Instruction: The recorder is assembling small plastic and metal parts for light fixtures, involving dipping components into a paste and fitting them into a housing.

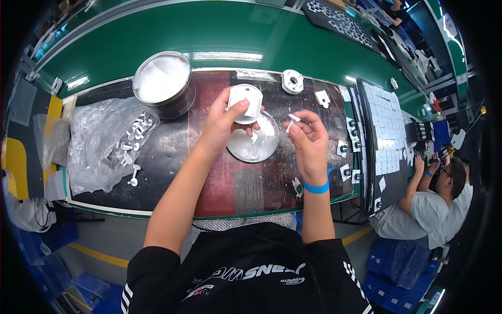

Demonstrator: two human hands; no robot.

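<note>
My left hand is closed round a white plastic housing with rounded sides, its thumb lying across the face. To its right, my right hand pinches a small white plastic pin with a flat head between thumb and fingers. The pin and the housing are apart. Beneath the hands lies a round metal lid smeared with a white paste. A white round part with a dark centre hole and a small white plate with a hole rest farther back on the bench.
At the back left stands a clear bucket holding white paste. A plastic bag lies on the left, with several white headed plastic pins beside it. Black boards with white pieces stand at the right. Beyond them sits a co-worker.
</note>
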